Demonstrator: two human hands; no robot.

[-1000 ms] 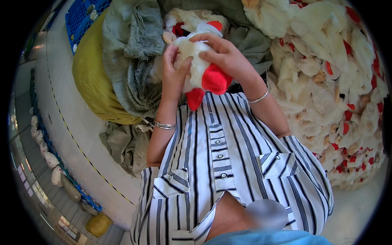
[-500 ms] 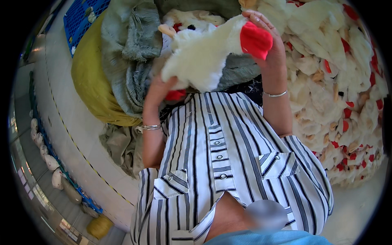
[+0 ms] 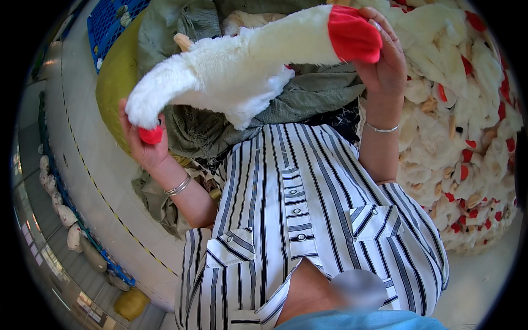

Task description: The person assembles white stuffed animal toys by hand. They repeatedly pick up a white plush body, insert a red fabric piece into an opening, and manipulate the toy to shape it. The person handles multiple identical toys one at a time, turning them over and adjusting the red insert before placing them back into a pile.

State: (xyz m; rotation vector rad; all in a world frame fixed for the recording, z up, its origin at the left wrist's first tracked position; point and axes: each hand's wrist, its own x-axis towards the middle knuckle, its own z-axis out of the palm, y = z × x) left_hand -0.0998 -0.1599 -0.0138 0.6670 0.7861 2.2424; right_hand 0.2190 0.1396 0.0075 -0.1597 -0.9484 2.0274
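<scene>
A long white furry plush toy (image 3: 231,71) is stretched sideways between my hands, arched over a lap of grey-green cloth. My left hand (image 3: 140,135) closes around its narrow end, where a small red tip and a dark eye-like spot show. On the other side my right hand (image 3: 382,60) grips the wide red end (image 3: 352,34), its fingers partly behind the fabric. A small tan piece sticks up from the toy's upper edge. The toy looks limp, and its underside sags in the middle.
A big heap of white, red and tan plush pieces (image 3: 456,137) rises at my right. Ahead stand grey-green sacking (image 3: 187,27) and a yellow-green sack (image 3: 113,82). A blue plastic crate (image 3: 107,30) is at the far left. Striped tape (image 3: 104,198) crosses the floor.
My left hand has moved left and now holds the toy's narrow end, pulling the toy out long. My right hand has shifted slightly right, keeping the red end.
</scene>
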